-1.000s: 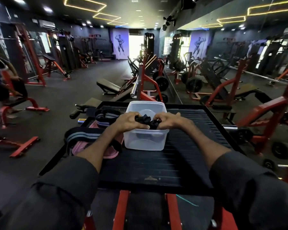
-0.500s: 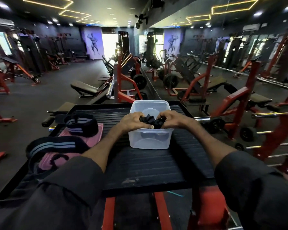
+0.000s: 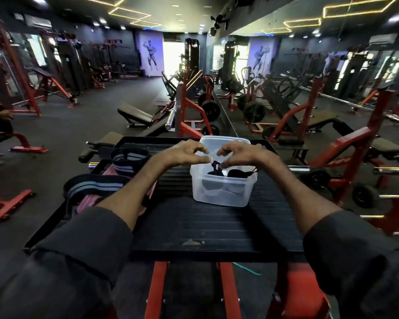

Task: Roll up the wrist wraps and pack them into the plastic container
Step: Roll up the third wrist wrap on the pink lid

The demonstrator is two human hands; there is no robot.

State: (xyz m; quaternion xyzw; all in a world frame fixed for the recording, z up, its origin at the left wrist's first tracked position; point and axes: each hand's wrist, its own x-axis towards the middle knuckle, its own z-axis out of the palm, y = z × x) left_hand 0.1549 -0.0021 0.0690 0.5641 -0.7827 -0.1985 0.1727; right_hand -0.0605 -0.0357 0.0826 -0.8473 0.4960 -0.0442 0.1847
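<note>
Plastic container below left hand, right hand; fingers loosely curled.

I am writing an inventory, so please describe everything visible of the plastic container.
The plastic container is a translucent whitish rectangular tub with rounded corners, lidless, standing upright on the black ribbed platform. Black wrist wraps lie inside. The left hand and right hand hover over its open top; contact is unclear.

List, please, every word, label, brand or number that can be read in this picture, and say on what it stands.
No text can be read here.
Small plate on the black platform: too blurred to read.
Wall posters: only a drawn figure, no legible words.
Plastic container: no label visible.
</note>
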